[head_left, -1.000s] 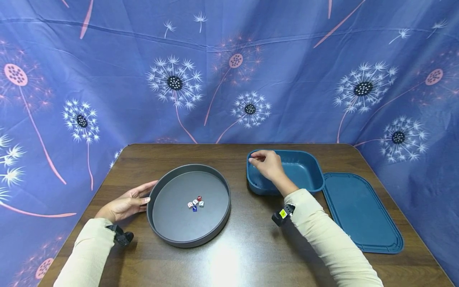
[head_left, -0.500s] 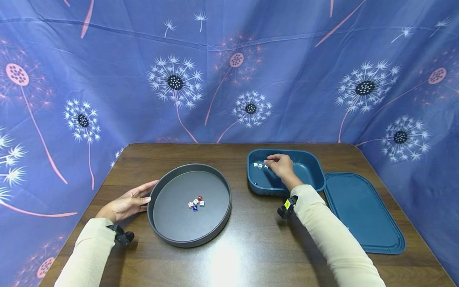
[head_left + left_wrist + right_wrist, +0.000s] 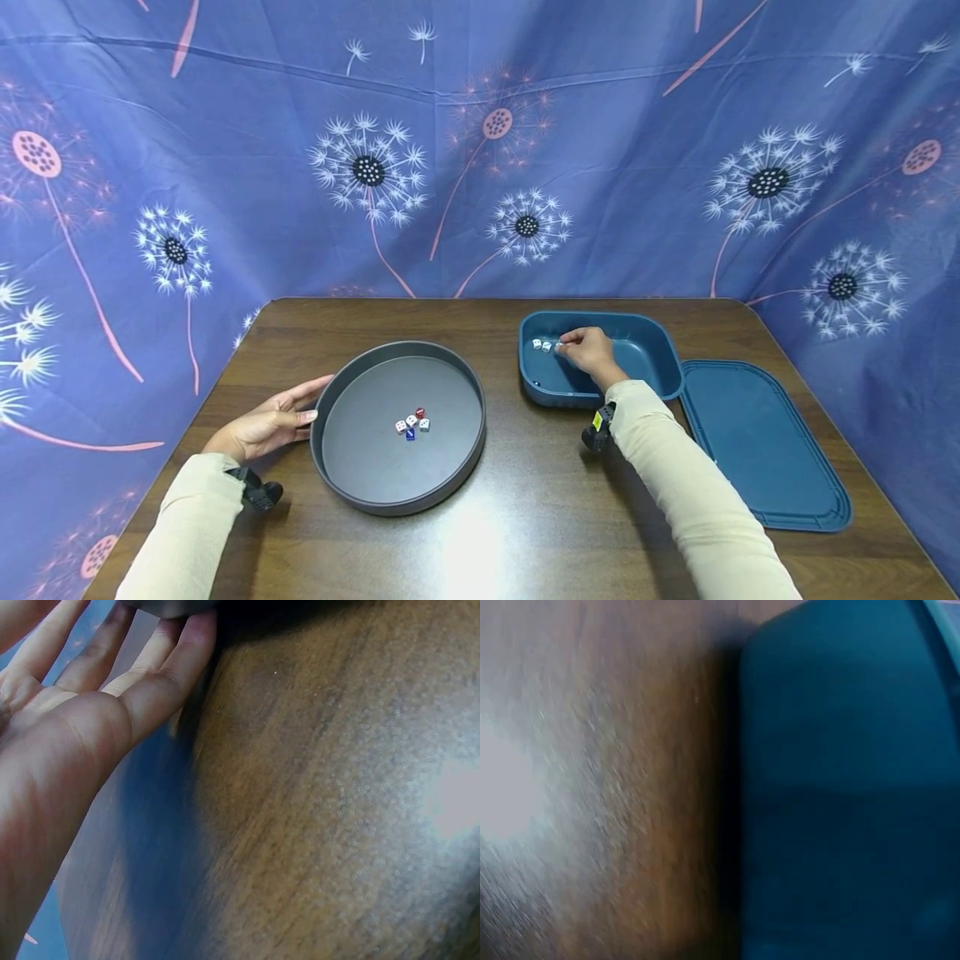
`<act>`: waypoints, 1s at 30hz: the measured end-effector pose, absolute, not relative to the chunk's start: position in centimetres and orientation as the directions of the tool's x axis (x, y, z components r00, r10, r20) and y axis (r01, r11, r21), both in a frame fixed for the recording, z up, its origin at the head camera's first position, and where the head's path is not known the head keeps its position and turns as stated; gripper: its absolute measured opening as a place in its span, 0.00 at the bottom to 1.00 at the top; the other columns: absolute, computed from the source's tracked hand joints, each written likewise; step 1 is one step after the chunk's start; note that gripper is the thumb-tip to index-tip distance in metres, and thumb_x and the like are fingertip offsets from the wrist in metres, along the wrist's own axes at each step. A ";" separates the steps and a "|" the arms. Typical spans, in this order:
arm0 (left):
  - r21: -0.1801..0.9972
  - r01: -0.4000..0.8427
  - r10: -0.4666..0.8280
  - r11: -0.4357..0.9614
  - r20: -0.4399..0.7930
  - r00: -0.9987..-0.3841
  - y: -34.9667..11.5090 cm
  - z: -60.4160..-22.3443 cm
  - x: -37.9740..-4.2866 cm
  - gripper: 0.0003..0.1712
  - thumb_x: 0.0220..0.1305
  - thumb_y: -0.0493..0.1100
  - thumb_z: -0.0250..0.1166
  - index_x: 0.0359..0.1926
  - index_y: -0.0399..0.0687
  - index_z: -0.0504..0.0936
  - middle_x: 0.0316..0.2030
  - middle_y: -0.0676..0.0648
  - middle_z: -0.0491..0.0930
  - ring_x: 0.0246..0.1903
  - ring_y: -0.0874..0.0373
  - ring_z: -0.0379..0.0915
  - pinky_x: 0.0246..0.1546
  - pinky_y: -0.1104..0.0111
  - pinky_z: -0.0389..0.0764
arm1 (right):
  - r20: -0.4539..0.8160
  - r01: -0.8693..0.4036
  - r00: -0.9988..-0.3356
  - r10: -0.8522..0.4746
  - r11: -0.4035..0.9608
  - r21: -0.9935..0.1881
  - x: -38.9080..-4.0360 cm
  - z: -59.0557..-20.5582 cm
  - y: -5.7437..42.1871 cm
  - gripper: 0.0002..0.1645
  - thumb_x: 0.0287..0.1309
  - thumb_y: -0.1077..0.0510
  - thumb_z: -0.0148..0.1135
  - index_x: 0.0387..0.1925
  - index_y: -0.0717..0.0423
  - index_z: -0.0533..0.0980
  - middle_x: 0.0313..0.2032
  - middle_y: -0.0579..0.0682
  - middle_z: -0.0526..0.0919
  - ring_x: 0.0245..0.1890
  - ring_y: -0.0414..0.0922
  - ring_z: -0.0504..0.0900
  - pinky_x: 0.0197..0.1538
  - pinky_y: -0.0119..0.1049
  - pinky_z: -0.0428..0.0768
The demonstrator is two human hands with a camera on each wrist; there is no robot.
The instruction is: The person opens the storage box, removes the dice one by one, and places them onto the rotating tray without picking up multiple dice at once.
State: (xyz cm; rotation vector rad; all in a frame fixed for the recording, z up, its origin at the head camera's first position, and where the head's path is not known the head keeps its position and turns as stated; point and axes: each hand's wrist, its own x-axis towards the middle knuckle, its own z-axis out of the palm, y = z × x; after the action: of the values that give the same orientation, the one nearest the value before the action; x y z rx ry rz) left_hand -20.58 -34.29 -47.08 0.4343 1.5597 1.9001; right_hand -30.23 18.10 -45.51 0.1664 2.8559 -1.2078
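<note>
The round dark grey pan (image 3: 397, 479) stands on the left of the table with several dice in it, among them a red die (image 3: 420, 413) and a blue die (image 3: 410, 434). Against its outer left wall rests my left hand (image 3: 270, 421), fingers spread and extended, their tips at the pan in the left wrist view. My right hand (image 3: 592, 352) reaches into the blue plastic tub (image 3: 656, 367), thumb and fingers pinching a white die (image 3: 558, 347). Just left of it, two white dice (image 3: 542, 345) sit in a row. The right wrist view shows only the tub's side, not the hand.
A flat blue lid (image 3: 765, 450) lies to the right of the tub, beside its wall. A small dark die (image 3: 536, 384) sits by the tub's near left wall. Patterned blue cloth (image 3: 450, 167) hangs behind the wooden table (image 3: 510, 467).
My right hand has moved right and slightly down from the tub's left end, uncovering the white dice there. Over the last half second it barely shifts. My left hand stays at the pan.
</note>
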 end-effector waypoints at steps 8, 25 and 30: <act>0.957 -0.270 0.657 -0.105 -0.137 -0.741 -34.5 -47.1 -20.7 0.36 0.70 0.25 0.41 0.76 0.46 0.43 0.65 0.60 0.60 0.62 0.60 0.63 0.58 0.61 0.70 | -0.060 0.045 -0.998 0.007 0.746 -0.664 -30.5 -45.6 18.3 0.11 0.56 0.59 0.66 0.40 0.62 0.82 0.35 0.55 0.84 0.34 0.48 0.78 0.36 0.37 0.74; 0.953 -0.279 0.672 -0.119 -0.130 -0.729 -34.5 -47.2 -20.7 0.37 0.70 0.26 0.42 0.76 0.46 0.44 0.66 0.60 0.60 0.63 0.60 0.63 0.59 0.60 0.69 | -0.064 0.059 -0.998 0.025 0.778 -0.626 -30.5 -46.1 18.1 0.10 0.51 0.61 0.70 0.35 0.64 0.81 0.30 0.53 0.81 0.32 0.47 0.75 0.36 0.38 0.73; 0.956 -0.274 0.663 -0.107 -0.136 -0.736 -34.5 -47.2 -20.6 0.37 0.70 0.26 0.43 0.76 0.46 0.44 0.66 0.59 0.60 0.63 0.60 0.63 0.58 0.60 0.69 | -0.059 0.054 -0.998 0.022 0.780 -0.624 -30.4 -46.0 18.1 0.10 0.52 0.61 0.69 0.35 0.64 0.81 0.30 0.53 0.81 0.33 0.48 0.75 0.36 0.39 0.73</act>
State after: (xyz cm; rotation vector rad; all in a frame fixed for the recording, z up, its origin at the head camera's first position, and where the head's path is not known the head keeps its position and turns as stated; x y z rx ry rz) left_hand -20.62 -34.47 -47.19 0.4372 1.5351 1.9031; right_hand -30.45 18.11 -45.99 0.0620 2.9173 -1.0248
